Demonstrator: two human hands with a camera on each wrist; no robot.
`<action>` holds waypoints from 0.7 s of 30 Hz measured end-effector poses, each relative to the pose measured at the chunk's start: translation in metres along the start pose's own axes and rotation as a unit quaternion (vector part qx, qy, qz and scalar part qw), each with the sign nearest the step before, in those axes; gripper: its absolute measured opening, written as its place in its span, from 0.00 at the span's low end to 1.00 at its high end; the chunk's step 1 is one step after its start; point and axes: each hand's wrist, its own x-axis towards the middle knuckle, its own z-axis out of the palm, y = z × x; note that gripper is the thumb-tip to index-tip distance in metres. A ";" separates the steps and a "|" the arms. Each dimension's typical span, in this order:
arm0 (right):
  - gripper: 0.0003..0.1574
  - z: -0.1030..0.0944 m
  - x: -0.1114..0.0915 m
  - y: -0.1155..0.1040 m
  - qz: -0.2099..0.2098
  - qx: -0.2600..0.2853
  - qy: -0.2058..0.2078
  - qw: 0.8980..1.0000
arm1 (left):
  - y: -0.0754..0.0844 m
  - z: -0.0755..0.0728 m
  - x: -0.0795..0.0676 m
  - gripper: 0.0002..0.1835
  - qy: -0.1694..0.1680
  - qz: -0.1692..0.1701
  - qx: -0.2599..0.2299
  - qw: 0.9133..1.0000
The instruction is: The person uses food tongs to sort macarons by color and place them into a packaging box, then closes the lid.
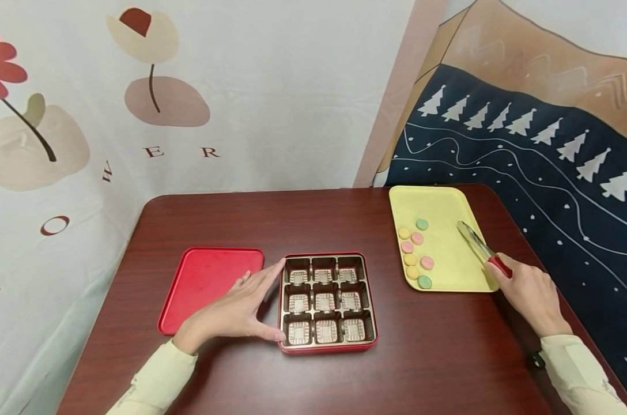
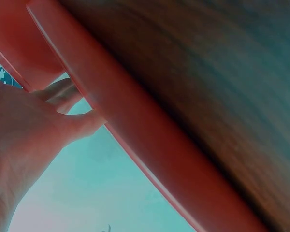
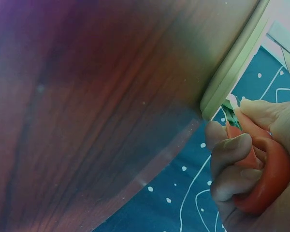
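My left hand (image 1: 235,311) has its thumb and fingers spread along the left edge of a square red box (image 1: 328,349). Inside the box, a gold-brown insert is divided into several square compartments, with no sweets in them. In the left wrist view the thumb touches the box's red side wall (image 2: 135,135). My right hand (image 1: 533,294) grips red-handled metal tongs (image 1: 479,245), their tips over the yellow tray (image 1: 448,225). In the right wrist view, fingers curl round the red handle (image 3: 275,179). Several small round macarons, among them a pink macaron (image 1: 426,263), lie along the tray's left side.
A red lid (image 1: 215,276) lies left of the box, partly behind my left hand. All of it stands on a dark reddish-brown table (image 1: 417,357). The tray sits near the table's far right edge. Printed cloths (image 1: 293,92) hang behind.
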 end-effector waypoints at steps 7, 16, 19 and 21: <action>0.31 0.001 -0.002 -0.001 -0.004 0.006 0.003 1.000 | 0.000 -0.001 0.000 0.77 -0.004 -0.009 0.001 1.000; 0.28 -0.004 -0.003 -0.009 -0.020 0.010 0.032 0.999 | 0.001 -0.001 -0.001 0.78 -0.006 -0.009 -0.003 1.000; 0.28 -0.007 -0.003 -0.014 -0.025 0.015 0.036 0.999 | 0.002 -0.001 -0.001 0.78 -0.007 -0.008 -0.001 1.000; 0.28 -0.010 -0.003 -0.018 -0.026 0.019 0.032 0.999 | 0.002 -0.002 -0.001 0.78 -0.007 -0.008 0.001 1.000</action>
